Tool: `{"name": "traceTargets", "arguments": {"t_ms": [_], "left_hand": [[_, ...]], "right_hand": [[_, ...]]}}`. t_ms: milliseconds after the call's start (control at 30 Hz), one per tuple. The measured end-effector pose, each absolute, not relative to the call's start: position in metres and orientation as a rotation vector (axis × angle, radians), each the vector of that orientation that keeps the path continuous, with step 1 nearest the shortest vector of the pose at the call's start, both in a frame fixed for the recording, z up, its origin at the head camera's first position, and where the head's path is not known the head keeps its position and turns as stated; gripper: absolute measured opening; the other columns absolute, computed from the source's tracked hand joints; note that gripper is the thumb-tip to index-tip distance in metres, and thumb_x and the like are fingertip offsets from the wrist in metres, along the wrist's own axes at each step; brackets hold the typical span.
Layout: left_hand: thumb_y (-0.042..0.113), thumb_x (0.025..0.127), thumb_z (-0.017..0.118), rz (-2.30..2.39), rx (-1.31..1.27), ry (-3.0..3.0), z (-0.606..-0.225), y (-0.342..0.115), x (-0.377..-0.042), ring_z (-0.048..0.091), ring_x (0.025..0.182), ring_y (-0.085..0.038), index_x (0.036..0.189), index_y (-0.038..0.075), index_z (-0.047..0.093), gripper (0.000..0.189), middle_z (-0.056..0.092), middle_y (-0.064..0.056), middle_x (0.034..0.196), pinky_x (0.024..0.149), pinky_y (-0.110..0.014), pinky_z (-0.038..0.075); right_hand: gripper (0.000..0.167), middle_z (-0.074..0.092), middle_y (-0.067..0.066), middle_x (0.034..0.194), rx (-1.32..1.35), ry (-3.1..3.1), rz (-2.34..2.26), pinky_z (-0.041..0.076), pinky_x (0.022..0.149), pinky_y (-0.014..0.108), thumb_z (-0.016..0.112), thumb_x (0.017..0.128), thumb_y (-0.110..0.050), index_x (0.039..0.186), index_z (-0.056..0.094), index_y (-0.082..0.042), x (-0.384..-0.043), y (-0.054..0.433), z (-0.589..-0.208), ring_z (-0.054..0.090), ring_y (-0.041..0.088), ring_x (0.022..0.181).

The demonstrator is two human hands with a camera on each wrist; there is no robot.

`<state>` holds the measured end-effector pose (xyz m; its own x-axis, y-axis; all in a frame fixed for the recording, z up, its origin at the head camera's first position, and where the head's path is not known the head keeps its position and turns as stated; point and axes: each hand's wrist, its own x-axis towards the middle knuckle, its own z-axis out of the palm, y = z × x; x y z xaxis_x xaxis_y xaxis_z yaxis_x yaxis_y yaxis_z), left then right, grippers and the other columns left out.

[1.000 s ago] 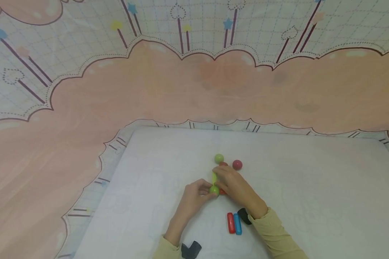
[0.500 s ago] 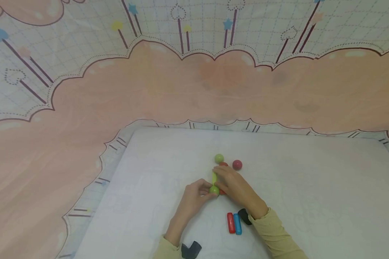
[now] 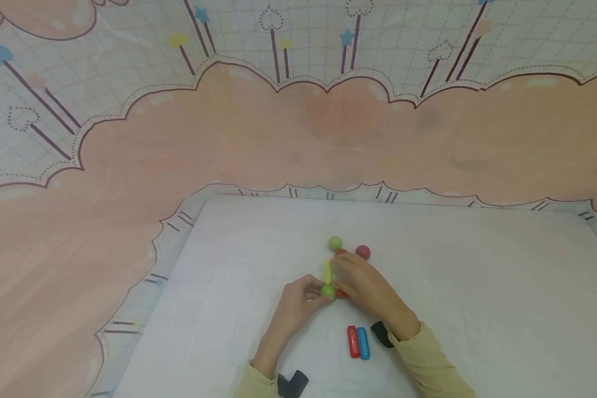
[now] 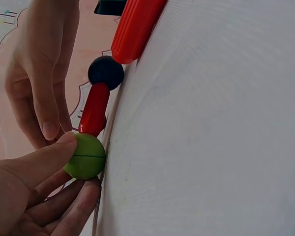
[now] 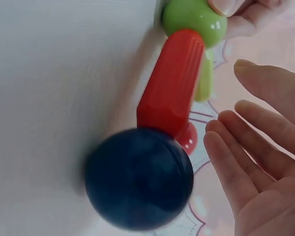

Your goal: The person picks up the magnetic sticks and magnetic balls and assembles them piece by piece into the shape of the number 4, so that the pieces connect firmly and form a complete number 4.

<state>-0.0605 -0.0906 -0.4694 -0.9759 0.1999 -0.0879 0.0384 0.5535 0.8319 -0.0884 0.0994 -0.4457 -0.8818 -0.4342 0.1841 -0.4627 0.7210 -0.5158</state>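
Note:
A glossy green ball (image 3: 328, 292) is pinched between the thumb and fingers of my left hand (image 3: 294, 304). From this ball a yellow-green rod (image 3: 328, 272) points away from me. A red rod (image 5: 169, 83) also meets the ball and ends at a dark blue ball (image 5: 140, 179), which my right arm covers in the head view. My right hand (image 3: 370, 284) hovers just right of the yellow-green rod. In the right wrist view its fingers (image 5: 231, 169) are spread and loosely bent, holding nothing and apart from the pieces.
Beyond the hands lie another green ball (image 3: 335, 243), a crimson ball (image 3: 362, 252) and a partly hidden red piece (image 3: 340, 252). Nearer to me, a loose red rod (image 3: 353, 341) and a blue rod (image 3: 363, 343) lie side by side on the white tabletop (image 3: 258, 237).
My right hand has let go of the yellow-green rod and drawn slightly to the right. The left hand stays on the green ball.

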Motion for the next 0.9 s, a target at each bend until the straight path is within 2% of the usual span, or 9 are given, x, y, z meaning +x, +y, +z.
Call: {"name": "traceTargets", "arguments": {"t_ms": [567, 900], "left_hand": [[0.026, 0.086, 0.077, 1.347, 0.208, 2.627, -0.466, -0.090, -0.062, 0.071, 0.091, -0.013, 0.108, 0.014, 0.070, 0.026, 0.074, -0.001, 0.104, 0.081, -0.029, 0.058], [0.026, 0.085, 0.078, 1.307, 0.205, 2.654, -0.465, -0.089, -0.061, 0.071, 0.090, -0.014, 0.108, 0.013, 0.070, 0.027, 0.075, -0.002, 0.103, 0.081, -0.030, 0.058]], "right_hand": [[0.047, 0.064, 0.004, 0.120, 0.765, -2.859, 0.836, 0.055, 0.094, 0.035, 0.083, 0.081, -0.023, 0.122, 0.068, -0.009, -0.067, 0.119, -0.434, 0.061, 0.018, 0.111], [0.045, 0.065, 0.002, 0.118, 0.779, -2.858, 0.833, 0.056, 0.093, 0.034, 0.085, 0.079, -0.019, 0.120, 0.069, -0.011, -0.052, 0.124, -0.434, 0.062, 0.016, 0.107]]}}
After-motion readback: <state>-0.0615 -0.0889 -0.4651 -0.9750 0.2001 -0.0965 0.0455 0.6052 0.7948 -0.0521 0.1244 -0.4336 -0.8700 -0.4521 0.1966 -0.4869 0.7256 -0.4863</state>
